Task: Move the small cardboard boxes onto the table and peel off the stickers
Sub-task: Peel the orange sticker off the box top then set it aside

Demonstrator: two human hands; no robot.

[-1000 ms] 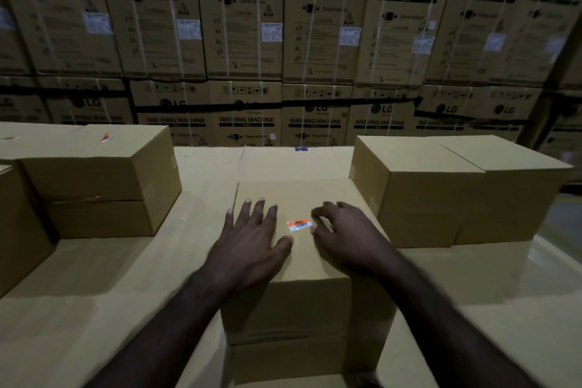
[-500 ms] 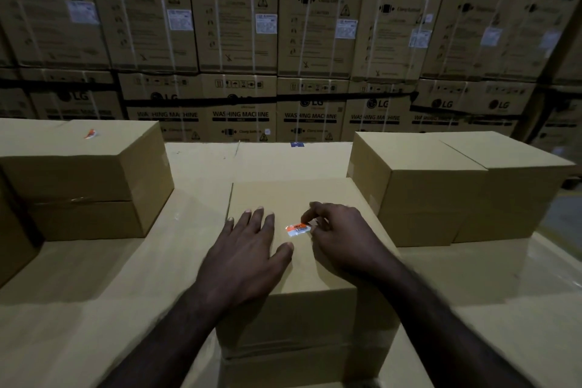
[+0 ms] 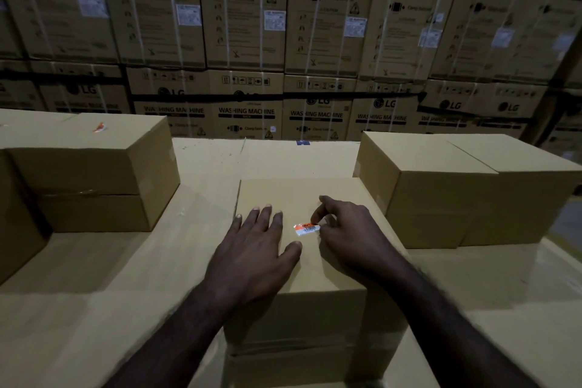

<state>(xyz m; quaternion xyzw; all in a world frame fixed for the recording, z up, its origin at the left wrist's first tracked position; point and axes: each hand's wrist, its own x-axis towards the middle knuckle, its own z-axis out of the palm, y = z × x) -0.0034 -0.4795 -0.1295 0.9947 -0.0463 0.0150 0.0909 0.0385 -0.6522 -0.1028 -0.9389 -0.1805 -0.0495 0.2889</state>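
Note:
A small cardboard box point(image 3: 283, 195) stands in front of me on the cardboard-covered table point(image 3: 126, 261). On its top is an orange and white sticker point(image 3: 305, 228). My left hand point(image 3: 255, 255) lies flat on the box top, fingers straight, just left of the sticker. My right hand point(image 3: 346, 233) has its fingers curled, and its thumb and forefinger pinch the sticker's right edge. Another box point(image 3: 94, 167) at the left carries a small orange sticker point(image 3: 99, 127) on top.
Two plain boxes point(image 3: 441, 189) stand side by side at the right. Part of a further box point(image 3: 15, 224) shows at the far left edge. A wall of large strapped washing machine cartons point(image 3: 283, 25) rises behind the table.
My right hand has closed in on the sticker's right edge and now pinches it. The left hand stays pressed flat on the box.

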